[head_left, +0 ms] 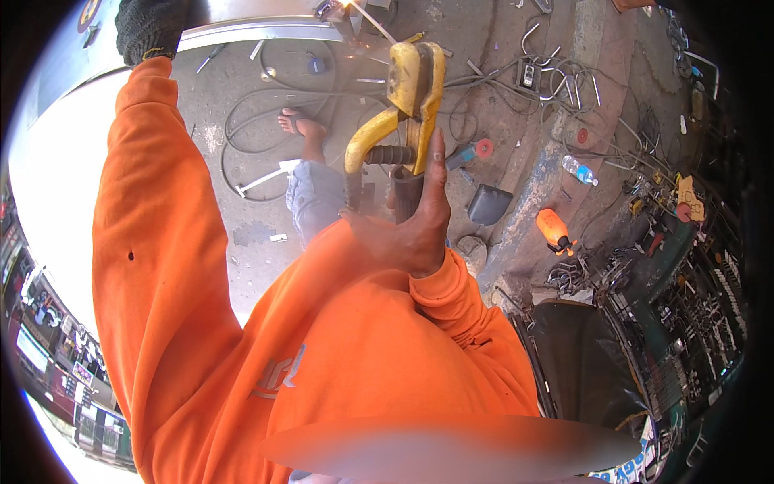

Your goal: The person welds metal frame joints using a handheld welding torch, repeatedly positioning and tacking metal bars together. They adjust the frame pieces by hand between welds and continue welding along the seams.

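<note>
Nearest the camera: orange sweatshirt [355,347], at six o'clock. Near centre: bare right hand [415,234], clenched around the grip of a yellow electrode holder [405,81], thumb extended. Toward twelve o'clock: welding electrode [373,22], tip glowing near a silver metal frame [266,31]. Between ten and eleven: gloved left hand [151,31]; finger state impossible to tell. Possible hazards: spatter burning the sandalled foot [302,124] at eleven o'clock; snagged cables [476,81] jerking the arc astray.
</note>
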Motion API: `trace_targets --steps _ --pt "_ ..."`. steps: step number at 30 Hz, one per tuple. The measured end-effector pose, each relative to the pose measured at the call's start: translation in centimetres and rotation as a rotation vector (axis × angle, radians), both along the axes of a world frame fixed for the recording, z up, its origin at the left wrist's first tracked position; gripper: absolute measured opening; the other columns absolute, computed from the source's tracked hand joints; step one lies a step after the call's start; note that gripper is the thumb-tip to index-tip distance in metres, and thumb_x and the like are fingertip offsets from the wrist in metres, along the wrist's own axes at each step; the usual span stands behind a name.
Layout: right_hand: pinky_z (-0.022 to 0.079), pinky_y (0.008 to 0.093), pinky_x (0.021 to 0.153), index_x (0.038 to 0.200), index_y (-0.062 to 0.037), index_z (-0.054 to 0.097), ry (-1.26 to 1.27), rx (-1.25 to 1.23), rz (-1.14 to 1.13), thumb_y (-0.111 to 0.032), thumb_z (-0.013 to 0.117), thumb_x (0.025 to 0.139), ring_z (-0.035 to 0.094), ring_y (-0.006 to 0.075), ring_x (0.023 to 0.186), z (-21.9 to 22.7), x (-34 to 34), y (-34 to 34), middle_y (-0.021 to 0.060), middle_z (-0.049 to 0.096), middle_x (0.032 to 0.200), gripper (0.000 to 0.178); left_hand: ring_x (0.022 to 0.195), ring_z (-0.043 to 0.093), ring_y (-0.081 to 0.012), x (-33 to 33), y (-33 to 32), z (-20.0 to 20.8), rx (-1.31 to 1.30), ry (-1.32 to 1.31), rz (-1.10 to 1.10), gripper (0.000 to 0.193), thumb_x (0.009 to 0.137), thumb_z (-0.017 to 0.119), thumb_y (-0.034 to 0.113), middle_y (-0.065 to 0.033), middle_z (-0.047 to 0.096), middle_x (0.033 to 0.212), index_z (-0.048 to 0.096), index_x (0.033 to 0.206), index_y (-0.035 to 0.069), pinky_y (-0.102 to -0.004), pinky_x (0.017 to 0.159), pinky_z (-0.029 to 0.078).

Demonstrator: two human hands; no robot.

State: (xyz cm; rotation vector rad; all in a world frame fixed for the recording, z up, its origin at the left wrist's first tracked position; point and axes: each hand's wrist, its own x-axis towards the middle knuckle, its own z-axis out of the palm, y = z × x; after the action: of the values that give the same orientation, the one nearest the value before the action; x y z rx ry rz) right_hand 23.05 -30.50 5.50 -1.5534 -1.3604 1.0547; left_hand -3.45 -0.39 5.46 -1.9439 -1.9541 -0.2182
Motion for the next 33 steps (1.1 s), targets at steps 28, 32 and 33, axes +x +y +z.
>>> trace_targets --steps 28,32,33 --pt "0.02 0.0637 0.123 0.161 0.0105 0.012 0.057 0.003 -0.012 -0.023 0.096 0.066 0.046 0.0514 0.143 -0.2 -0.1 -0.3 0.0373 0.044 0.153 0.131 0.095 0.067 -0.0424 0.5 -0.2 0.1 0.057 -0.051 0.023 0.023 0.094 0.063 0.029 -0.0209 0.069 0.097 0.067 0.093 0.006 -0.053 0.083 0.055" --pt "0.032 0.0545 0.112 0.162 0.0098 0.012 0.006 0.011 0.0 -0.018 0.096 0.065 0.052 0.043 0.132 -0.1 0.0 -0.1 0.0315 0.05 0.144 0.131 0.095 0.068 -0.0424 -0.1 0.0 -0.5 0.013 -0.054 0.066 0.024 0.095 0.062 0.03 -0.0211 0.07 0.096 0.067 0.092 0.006 -0.053 0.083 0.055" --pt "0.044 0.0444 0.101 0.162 0.0092 0.012 -0.025 0.051 0.011 -0.013 0.096 0.064 0.059 0.0345 0.121 -0.2 0.1 0.0 0.0253 0.056 0.135 0.131 0.097 0.068 -0.0422 -0.5 0.1 -0.9 0.002 -0.049 0.063 0.024 0.096 0.062 0.029 -0.0215 0.07 0.098 0.068 0.094 0.006 -0.0526 0.084 0.055"
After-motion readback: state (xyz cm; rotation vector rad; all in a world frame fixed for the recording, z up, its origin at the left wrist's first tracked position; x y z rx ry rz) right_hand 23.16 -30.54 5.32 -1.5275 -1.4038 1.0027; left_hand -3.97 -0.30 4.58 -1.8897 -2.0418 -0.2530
